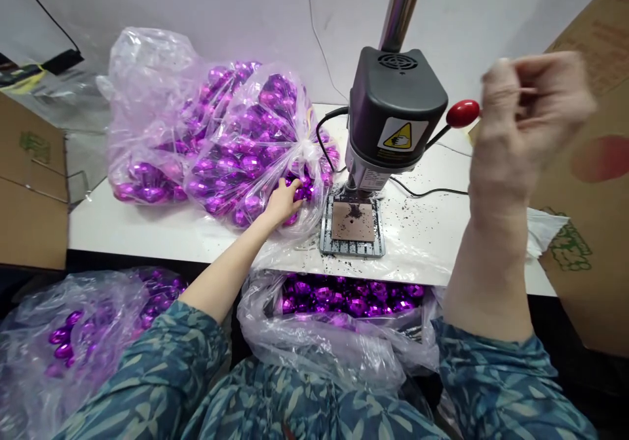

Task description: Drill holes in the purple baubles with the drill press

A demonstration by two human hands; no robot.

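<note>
At the mouth of a clear plastic bag (221,158) of shiny purple faceted baubles (253,163), my left hand (284,203) reaches in. Its fingers are apart and touch the baubles at the opening. My right hand (535,109) is raised on the right, slightly blurred, with its fingers curled closed; whatever lies inside them is hidden. Close to its left side is the red knob (462,113) on the lever of a small black drill press (400,99). Under the drill, a brown square plate (352,221) with a dark hole lies on the slotted metal base (352,248).
Dark shavings (403,220) litter the white table (432,237). Below its front edge, a plastic-lined container (334,348) holds more baubles. Another bag of baubles (73,355) sits at lower left. Cardboard boxes stand at left (32,211) and right (594,243). A black cable (432,192) crosses the tabletop.
</note>
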